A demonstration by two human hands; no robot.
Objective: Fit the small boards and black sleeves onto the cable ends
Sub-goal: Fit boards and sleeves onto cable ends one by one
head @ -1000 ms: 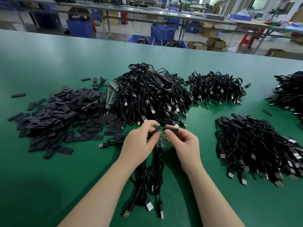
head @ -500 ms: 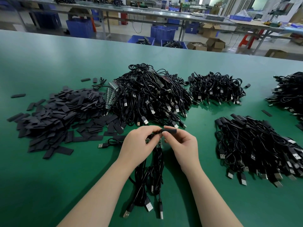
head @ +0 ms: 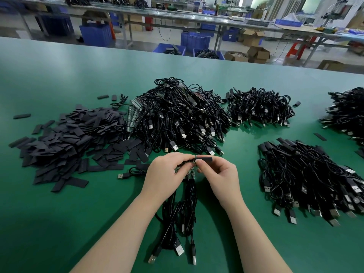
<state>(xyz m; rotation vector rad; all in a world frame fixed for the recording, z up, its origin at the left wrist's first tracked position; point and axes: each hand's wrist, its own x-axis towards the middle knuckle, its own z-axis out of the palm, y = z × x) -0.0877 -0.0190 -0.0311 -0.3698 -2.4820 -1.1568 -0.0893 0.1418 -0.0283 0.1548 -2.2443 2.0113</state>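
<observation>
My left hand [head: 165,175] gripping a cable bundle [head: 180,209] with small boards [head: 186,171], my right hand [head: 218,174] pinching a black sleeve [head: 204,159] at the cable end, fingers curling tight, over the green table [head: 59,223].

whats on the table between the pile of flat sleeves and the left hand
In the head view, a loose cable with a USB plug lies between the sleeve pile and the left hand.

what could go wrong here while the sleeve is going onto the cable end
The right hand pinches the black sleeve only at its near end, so it may tilt and snag on the small board that the left hand holds. The bunched cables below could tug the end away.
</observation>
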